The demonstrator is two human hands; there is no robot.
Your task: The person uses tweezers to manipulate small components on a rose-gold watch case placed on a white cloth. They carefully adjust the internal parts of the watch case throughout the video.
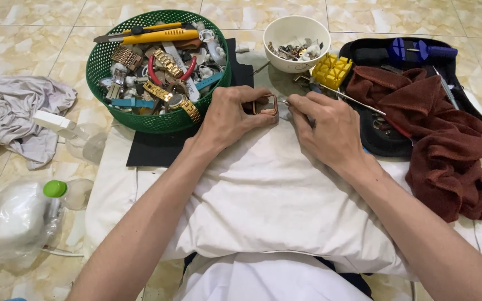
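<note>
A crumpled clear plastic bag [12, 223] lies at lower left, around a green-capped bottle [55, 189] (no labels showing).

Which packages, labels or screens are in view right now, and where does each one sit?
No labels, signs or screens show.
Clear plastic bottle with green cap: lying at far left on the floor, wrapped in a clear bag.
Zipped black tool case: open at upper right, holding blue-handled tools, partly under the dark red towel.
</note>
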